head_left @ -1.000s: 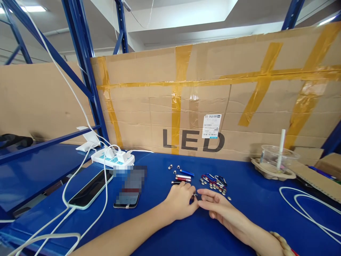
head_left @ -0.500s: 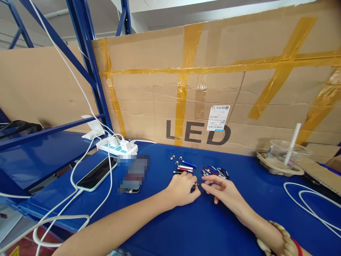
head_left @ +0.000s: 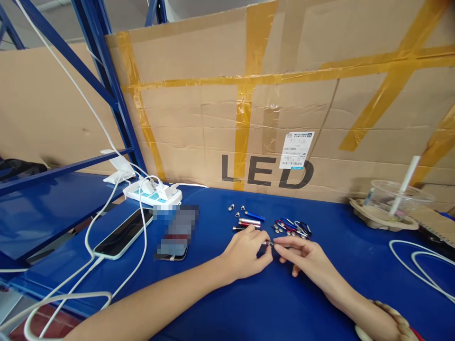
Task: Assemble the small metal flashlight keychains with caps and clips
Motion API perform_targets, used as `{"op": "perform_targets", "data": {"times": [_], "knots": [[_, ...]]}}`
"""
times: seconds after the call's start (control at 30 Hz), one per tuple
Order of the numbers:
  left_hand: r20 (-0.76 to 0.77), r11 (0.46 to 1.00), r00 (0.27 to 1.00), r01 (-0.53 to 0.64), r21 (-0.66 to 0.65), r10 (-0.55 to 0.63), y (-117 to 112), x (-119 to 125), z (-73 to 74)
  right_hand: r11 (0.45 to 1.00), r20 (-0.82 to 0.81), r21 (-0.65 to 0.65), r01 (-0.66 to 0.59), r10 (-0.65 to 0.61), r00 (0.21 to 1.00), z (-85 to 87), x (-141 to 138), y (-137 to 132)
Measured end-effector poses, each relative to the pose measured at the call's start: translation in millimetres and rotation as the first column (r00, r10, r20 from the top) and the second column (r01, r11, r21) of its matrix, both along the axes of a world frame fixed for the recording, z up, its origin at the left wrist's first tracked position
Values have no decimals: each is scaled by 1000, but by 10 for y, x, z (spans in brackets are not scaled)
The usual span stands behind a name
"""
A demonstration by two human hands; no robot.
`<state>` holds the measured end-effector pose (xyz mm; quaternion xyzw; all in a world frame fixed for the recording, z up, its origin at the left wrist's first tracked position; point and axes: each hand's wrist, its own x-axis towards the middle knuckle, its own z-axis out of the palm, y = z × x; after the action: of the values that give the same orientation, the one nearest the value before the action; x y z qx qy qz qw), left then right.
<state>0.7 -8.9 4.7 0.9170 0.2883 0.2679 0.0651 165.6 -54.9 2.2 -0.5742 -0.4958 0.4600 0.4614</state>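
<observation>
Closing the gap seen half a second ago, the right hand (head_left: pixel 307 255) has brought its thumb and forefinger up to the small metal piece (head_left: pixel 269 243) in the left hand (head_left: pixel 247 251). At far left, a pale-edged phone (head_left: pixel 122 234) lies on the blue worktop (head_left: pixel 227 310) as before, near the white power strip (head_left: pixel 152 195), with a partly blurred-out phone (head_left: pixel 176 237) to its right. The left hand is bent around the metal piece, thumb and fingers pinching it low over the worktop; just beyond lie a few loose metal caps (head_left: pixel 232 207) and blue, red, silver and black tubes (head_left: pixel 249 222), unmoved. The right hand's thumb and forefinger nearly meet at the piece's right end, other fingers loosely curled; whether they grip it, I cannot tell. Behind that hand, the pile of carabiners (head_left: pixel 293 227) is unchanged; farther right stands a clear cup (head_left: pixel 398 199).
</observation>
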Motion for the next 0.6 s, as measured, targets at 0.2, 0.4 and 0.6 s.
{"op": "perform_targets", "data": {"times": [0.2, 0.4, 0.6], "knots": [[4, 998, 998, 59, 0, -59, 14, -4, -21, 1000, -31, -4, 13, -13, 999, -35, 43, 21], [-19, 998, 999, 49, 27, -49, 24, 11, -35, 999, -65, -13, 40, -41, 997, 28, -2, -16], [-27, 998, 998, 58, 7, -57, 13, -2, -2, 998, -74, 47, 49, -45, 996, 19, -1, -14]]}}
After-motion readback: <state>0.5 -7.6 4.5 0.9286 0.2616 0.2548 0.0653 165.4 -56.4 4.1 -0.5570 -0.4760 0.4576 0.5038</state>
